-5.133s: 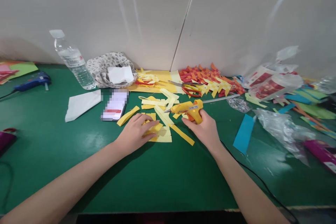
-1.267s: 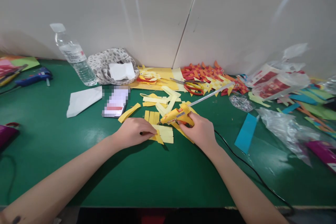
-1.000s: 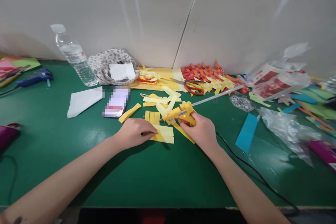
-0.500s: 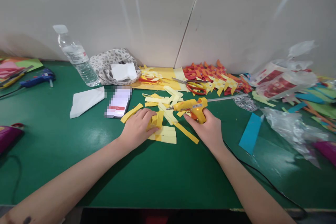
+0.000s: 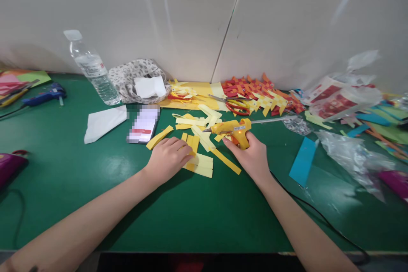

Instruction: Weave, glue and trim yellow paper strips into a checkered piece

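Green table (image 5: 191,216) fills the near ground, bare at the front edge. Black cord (image 5: 306,206) runs off along the right forearm toward that edge.

Left hand (image 5: 168,159): palm down, fingers half curled over the crossing of deep yellow strips (image 5: 193,140) and pale strips (image 5: 203,165). Fingertips hide the crossing; cannot tell whether they pinch or merely press. Strips lie flat at mid-table, the pale ones pointing right, the deep yellow ones away.

They look like paper or thin foam: probably light, bendy, quick to skid or crease. Best hold, I judge, is a flat press at the crossing, or a light pinch by the edges; tugging one end would likely pull them askew.

Right hand (image 5: 253,155): closed round the grip of the glue gun (image 5: 230,128), nozzle toward the left. Gun reads as stiff plastic, modest in weight, perhaps rear-heavy with the long glue stick (image 5: 270,120) jutting behind. Grip is the sound place to hold; metal tip likely hot, so keep off.

Just beyond the nozzle, loose strips (image 5: 207,114) in a tangle. Farther, scissors (image 5: 237,106); behind them, red-orange weaves (image 5: 247,87) heaped by the wall (image 5: 178,17).
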Demonstrator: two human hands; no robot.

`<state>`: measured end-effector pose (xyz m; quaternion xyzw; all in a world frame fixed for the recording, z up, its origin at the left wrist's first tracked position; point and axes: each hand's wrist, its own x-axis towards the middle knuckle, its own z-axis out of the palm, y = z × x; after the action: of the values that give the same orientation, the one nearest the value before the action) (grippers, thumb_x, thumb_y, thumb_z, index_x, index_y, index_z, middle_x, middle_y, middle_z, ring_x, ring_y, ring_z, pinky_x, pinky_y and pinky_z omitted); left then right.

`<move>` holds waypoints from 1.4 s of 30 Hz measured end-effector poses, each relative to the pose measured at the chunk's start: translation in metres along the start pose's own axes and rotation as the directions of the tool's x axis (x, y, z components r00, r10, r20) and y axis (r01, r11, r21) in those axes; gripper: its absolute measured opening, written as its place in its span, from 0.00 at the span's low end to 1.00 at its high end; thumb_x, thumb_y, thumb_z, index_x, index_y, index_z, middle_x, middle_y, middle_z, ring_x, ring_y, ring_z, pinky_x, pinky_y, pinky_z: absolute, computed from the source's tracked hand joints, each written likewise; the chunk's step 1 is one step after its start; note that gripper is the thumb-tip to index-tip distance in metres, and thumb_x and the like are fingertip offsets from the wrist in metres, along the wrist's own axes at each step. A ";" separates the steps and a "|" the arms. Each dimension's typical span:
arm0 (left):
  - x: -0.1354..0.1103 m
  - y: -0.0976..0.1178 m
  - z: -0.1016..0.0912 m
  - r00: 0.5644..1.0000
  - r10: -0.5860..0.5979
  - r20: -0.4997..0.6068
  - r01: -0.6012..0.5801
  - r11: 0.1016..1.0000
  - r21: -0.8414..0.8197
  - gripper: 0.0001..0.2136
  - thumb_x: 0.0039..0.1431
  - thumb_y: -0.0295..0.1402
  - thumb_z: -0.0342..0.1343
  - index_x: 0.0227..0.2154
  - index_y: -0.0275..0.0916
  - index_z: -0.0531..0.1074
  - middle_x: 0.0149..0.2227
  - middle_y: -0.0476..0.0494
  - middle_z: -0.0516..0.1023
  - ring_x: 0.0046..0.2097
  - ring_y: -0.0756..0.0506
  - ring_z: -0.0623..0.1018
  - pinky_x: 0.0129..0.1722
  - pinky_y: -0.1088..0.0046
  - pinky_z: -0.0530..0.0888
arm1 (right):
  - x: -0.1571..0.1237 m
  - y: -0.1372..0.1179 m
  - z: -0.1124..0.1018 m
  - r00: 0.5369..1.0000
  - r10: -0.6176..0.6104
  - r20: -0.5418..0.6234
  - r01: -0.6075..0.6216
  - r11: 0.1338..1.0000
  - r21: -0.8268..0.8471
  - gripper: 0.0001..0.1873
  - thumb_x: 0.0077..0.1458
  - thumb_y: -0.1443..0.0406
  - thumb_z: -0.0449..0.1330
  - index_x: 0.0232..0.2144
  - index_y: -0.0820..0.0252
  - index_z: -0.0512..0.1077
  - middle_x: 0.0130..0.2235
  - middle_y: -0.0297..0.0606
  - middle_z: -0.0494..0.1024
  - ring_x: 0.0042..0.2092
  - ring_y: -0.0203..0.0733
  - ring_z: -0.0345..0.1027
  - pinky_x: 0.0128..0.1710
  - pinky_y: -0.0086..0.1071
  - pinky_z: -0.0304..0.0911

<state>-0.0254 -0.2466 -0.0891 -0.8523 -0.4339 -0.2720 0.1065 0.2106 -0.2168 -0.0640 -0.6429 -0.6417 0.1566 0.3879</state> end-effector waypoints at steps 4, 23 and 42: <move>0.000 -0.001 0.002 0.996 0.087 -0.020 -0.087 0.996 -0.029 0.10 0.62 0.32 0.50 0.34 0.41 0.76 0.37 0.49 0.81 0.39 0.45 0.78 0.36 0.68 0.74 | 0.000 0.001 0.001 1.000 -0.016 0.005 0.016 1.000 -0.013 0.19 0.41 0.49 0.62 0.25 0.59 0.66 0.24 0.35 0.73 0.25 0.39 0.64 0.25 0.31 0.58; -0.005 0.000 -0.004 0.968 0.127 0.216 -0.101 0.987 -0.126 0.14 0.64 0.36 0.46 0.46 0.39 0.71 0.49 0.43 0.76 0.50 0.43 0.75 0.47 0.64 0.74 | 0.000 0.001 0.001 1.000 -0.008 0.029 0.010 0.999 -0.048 0.20 0.41 0.49 0.62 0.25 0.58 0.66 0.23 0.35 0.72 0.24 0.39 0.63 0.23 0.30 0.56; 0.003 -0.032 -0.017 0.981 -0.016 0.192 0.039 0.992 -0.117 0.16 0.59 0.41 0.50 0.47 0.39 0.70 0.49 0.39 0.73 0.50 0.40 0.72 0.47 0.59 0.71 | -0.001 -0.002 -0.003 1.000 0.000 0.013 0.001 1.000 -0.015 0.19 0.41 0.49 0.62 0.25 0.58 0.67 0.24 0.35 0.73 0.24 0.39 0.64 0.23 0.30 0.57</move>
<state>-0.0556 -0.2328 -0.0756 -0.8733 -0.4366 -0.2160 0.0091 0.2115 -0.2185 -0.0609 -0.6447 -0.6455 0.1556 0.3788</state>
